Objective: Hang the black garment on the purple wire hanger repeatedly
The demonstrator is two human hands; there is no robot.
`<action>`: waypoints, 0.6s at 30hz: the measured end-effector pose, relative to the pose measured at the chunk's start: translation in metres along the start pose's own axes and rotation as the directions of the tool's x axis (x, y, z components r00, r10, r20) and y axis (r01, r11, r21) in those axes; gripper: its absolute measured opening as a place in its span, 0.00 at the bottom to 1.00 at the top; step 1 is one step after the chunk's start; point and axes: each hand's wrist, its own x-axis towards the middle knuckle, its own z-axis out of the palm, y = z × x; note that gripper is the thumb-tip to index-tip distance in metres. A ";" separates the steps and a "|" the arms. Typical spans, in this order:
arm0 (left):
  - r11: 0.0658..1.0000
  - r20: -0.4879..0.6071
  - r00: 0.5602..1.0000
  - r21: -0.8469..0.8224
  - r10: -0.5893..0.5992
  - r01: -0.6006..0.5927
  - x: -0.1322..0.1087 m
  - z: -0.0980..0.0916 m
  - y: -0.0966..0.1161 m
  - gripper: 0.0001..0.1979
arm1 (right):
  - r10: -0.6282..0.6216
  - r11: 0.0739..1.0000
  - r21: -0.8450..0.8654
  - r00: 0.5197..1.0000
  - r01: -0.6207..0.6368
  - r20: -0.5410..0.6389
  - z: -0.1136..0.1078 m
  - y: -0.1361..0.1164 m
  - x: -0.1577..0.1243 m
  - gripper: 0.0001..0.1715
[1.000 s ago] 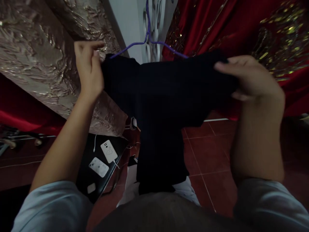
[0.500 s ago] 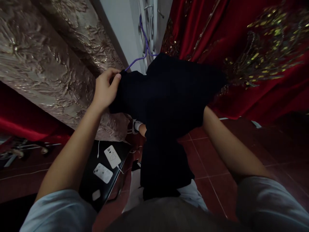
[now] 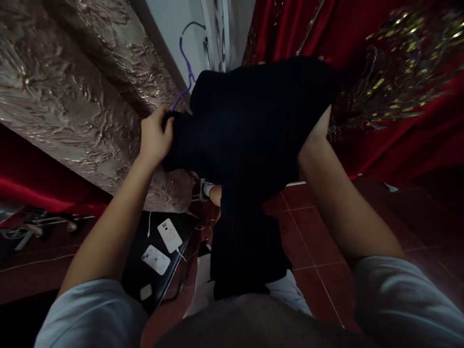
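Note:
A dark, nearly black garment (image 3: 250, 130) spreads out in front of me, its lower part hanging down over my lap. A purple clothes hanger (image 3: 189, 72) sticks out past the garment's upper left edge, its hook up near a white rack. My left hand (image 3: 156, 135) is closed on the garment's left end, where one hanger arm meets the cloth. The cloth covers most of my right hand (image 3: 322, 126); only the wrist and the base of the hand show, so its fingers cannot be made out.
White metal rack (image 3: 217, 36) stands ahead. Shiny beige fabric (image 3: 97, 106) hangs at left, red sequined fabric (image 3: 391, 87) at right. Below left, a black table (image 3: 136, 261) bears two phones (image 3: 169, 235) and a small white case (image 3: 145, 292). Red tiles (image 3: 304, 232) cover the floor.
The hanger's hook has come away from the rack bars and shifted left. My right forearm has reached further forward under the garment, lifting its far right side. My left hand has barely moved.

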 end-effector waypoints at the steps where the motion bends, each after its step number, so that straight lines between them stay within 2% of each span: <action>1: 0.999 0.014 1.000 0.036 0.005 -0.005 -0.003 -0.001 -0.006 0.02 | 0.047 0.999 0.022 0.999 -0.046 -0.019 0.007 -0.011 -0.009 0.60; 3: 0.996 0.042 0.999 0.091 -0.009 0.005 -0.013 -0.004 -0.016 0.05 | 0.109 0.989 0.100 0.993 -0.113 0.054 0.015 -0.027 -0.028 0.58; 4: 0.996 0.059 0.998 0.092 -0.026 0.020 -0.018 -0.005 -0.020 0.06 | 0.121 0.977 0.158 0.981 -0.145 0.150 0.015 -0.029 -0.037 0.57; 5: 0.997 0.080 0.996 0.067 -0.044 0.039 -0.023 -0.006 -0.022 0.07 | 0.119 0.957 0.227 0.956 -0.182 0.268 0.015 -0.027 -0.045 0.56; 7: 0.997 0.149 0.987 -0.045 -0.055 0.062 -0.032 -0.007 -0.020 0.06 | 0.096 0.916 0.299 0.869 -0.269 0.485 0.013 -0.012 -0.058 0.51; 8: 0.991 0.190 0.981 -0.123 -0.028 0.052 -0.036 -0.006 -0.015 0.05 | 0.096 0.922 0.265 0.829 -0.283 0.551 0.014 -0.001 -0.064 0.46; 9: 0.978 0.226 0.974 -0.207 0.022 0.026 -0.040 -0.004 -0.007 0.05 | 0.107 0.950 0.181 0.809 -0.256 0.578 0.017 0.010 -0.069 0.38; 10: 0.957 0.252 0.964 -0.291 0.086 -0.009 -0.042 -0.002 0.002 0.07 | 0.117 0.980 0.065 0.809 -0.188 0.576 0.022 0.021 -0.073 0.30; 11: 0.928 0.270 0.950 -0.370 0.157 -0.048 -0.044 0.002 0.014 0.10 | 0.113 0.994 -0.062 0.820 -0.095 0.560 0.029 0.031 -0.077 0.26; 12: 0.892 0.281 0.932 -0.445 0.228 -0.084 -0.045 0.006 0.028 0.13 | 0.090 0.985 -0.172 0.833 0.006 0.546 0.038 0.039 -0.081 0.34; 13: 0.852 0.289 0.913 -0.512 0.289 -0.108 -0.046 0.011 0.043 0.16 | 0.049 0.964 -0.244 0.842 0.100 0.538 0.047 0.045 -0.085 0.48; 15: 0.777 0.313 0.872 -0.620 0.377 -0.113 -0.046 0.019 0.075 0.18 | -0.045 0.926 -0.298 0.851 0.232 0.524 0.068 0.050 -0.092 0.67; 16: 0.744 0.324 0.855 -0.660 0.405 -0.103 -0.047 0.023 0.090 0.18 | -0.085 0.913 -0.308 0.865 0.266 0.494 0.077 0.051 -0.094 0.71; 18: 0.699 0.335 0.841 -0.712 0.425 -0.070 -0.046 0.028 0.116 0.16 | -0.149 0.896 -0.336 0.909 0.291 0.390 0.089 0.052 -0.096 0.69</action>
